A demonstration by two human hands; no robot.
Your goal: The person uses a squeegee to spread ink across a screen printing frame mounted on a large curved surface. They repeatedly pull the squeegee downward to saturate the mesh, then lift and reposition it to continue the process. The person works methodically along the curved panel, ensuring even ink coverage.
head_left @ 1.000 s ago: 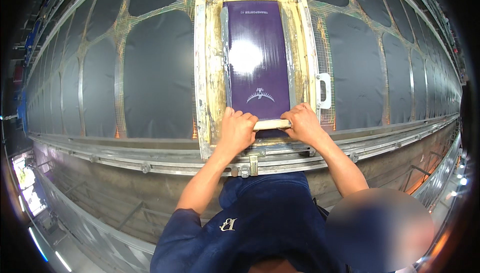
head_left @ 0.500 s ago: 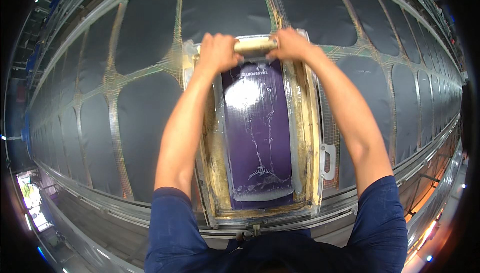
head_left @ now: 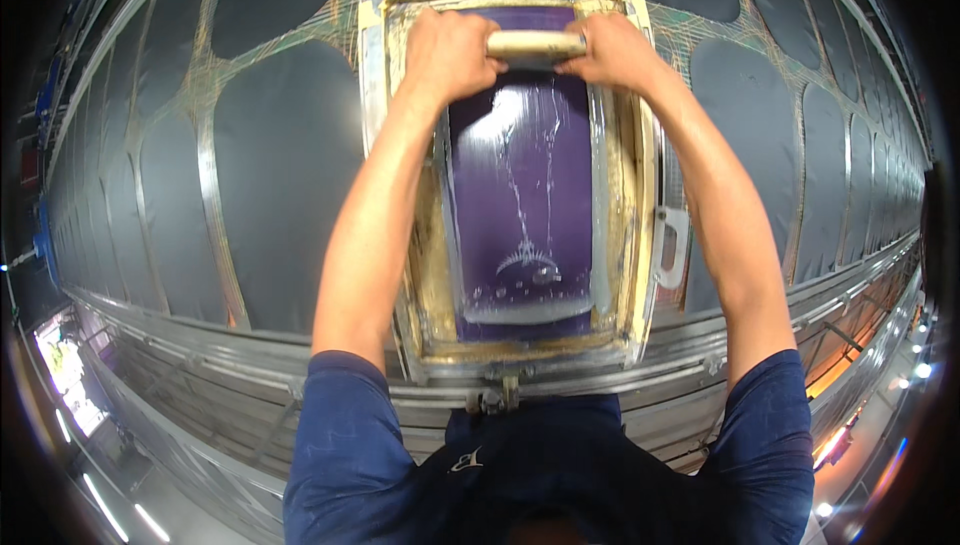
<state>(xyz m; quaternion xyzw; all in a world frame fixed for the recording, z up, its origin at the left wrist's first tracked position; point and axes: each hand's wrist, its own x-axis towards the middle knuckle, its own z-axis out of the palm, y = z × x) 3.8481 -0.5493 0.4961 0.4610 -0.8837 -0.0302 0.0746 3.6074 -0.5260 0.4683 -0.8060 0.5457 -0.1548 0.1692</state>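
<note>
A wooden-handled squeegee (head_left: 536,43) lies crosswise near the far end of a screen-printing frame. My left hand (head_left: 450,53) is closed round its left end, and my right hand (head_left: 612,49) grips the right end. Both arms are stretched forward. Beneath the squeegee is the frame's purple screen (head_left: 525,195), bordered by yellowish, stained tape. Pale, wet ink streaks run down its middle to a small crown-like design (head_left: 528,263) near the close end. The squeegee's blade is mostly hidden under the handle and my fingers.
The printing frame (head_left: 648,145) rests over a long table of dark panels (head_left: 280,185), divided by strips of coloured mesh. A pale looped handle (head_left: 676,245) sticks out at the frame's right side. Metal rails (head_left: 250,350) run along the table's near edge, with a clamp (head_left: 492,401) below the frame.
Both hands have drawn the squeegee a little toward me, away from the screen's far edge. The view has shifted, so the whole far end of the frame now shows.
</note>
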